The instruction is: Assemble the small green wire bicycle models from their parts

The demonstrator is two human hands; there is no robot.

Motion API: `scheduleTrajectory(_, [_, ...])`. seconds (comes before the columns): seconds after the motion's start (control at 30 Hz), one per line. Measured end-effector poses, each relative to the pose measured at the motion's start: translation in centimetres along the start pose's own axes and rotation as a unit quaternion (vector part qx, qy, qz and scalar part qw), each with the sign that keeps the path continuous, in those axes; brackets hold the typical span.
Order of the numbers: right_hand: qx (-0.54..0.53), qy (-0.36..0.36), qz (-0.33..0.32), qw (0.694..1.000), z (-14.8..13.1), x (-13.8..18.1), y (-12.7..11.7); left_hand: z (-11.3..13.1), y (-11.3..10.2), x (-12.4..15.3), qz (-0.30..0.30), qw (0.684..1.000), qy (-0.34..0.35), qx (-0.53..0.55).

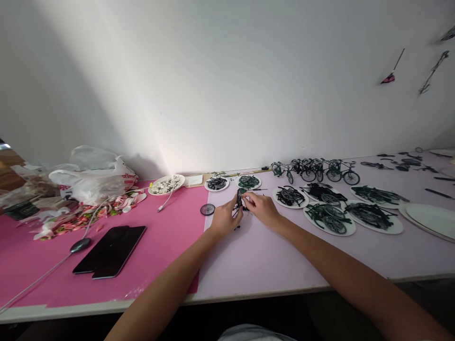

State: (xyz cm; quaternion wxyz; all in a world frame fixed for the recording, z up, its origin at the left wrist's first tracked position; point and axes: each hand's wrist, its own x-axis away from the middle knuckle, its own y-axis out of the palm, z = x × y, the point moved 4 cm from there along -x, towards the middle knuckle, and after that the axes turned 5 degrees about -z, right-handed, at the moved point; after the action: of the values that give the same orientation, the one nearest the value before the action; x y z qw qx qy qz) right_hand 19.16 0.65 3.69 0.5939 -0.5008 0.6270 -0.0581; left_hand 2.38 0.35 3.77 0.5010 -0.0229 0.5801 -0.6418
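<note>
My left hand [225, 219] and my right hand [262, 208] meet over the lilac part of the table. Between the fingertips is a small dark model bicycle part [239, 196], partly hidden, perhaps a wheel seen nearly edge-on. Left thumb and fingers are closed around its lower side, while the right fingers pinch it from the other side. Beside my left hand, a loose spoked wheel [207, 209] lies on the pink covering. Just beyond the hands are a plate of black parts [217, 183] and a plate of green parts [249, 182].
Assembled model bicycles [334, 171] stand along the wall. Several plates of bicycle parts, one with green wheels [329, 219], lie at right near stacked plates [432, 220]. At left are two dark phones [113, 251], a plastic bag [90, 180] and a plate of pale pieces [166, 184].
</note>
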Motion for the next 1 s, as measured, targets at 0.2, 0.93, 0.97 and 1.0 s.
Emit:
scheduleTrajectory(0.2, [-0.015, 0.002, 0.001, 1.0, 0.2, 0.0, 0.2, -0.4, 0.4, 0.0, 0.005, 1.0, 0.008, -0.007])
scheduleTrajectory(0.93, [-0.263, 0.17, -0.058, 0.948, -0.1, 0.3, 0.5, -1.6, 1.9, 0.0, -0.03, 0.999, -0.007, -0.021])
scheduleTrajectory(0.97, [-0.256, 0.164, -0.054, 0.951, -0.1, 0.3, 0.4, -1.5, 1.7, -0.1, -0.031, 0.999, -0.012, -0.013])
scheduleTrajectory(1.0, [-0.244, 0.153, -0.048, 0.956, -0.1, 0.2, 0.3, -1.2, 1.4, -0.1, -0.032, 0.999, -0.018, -0.004])
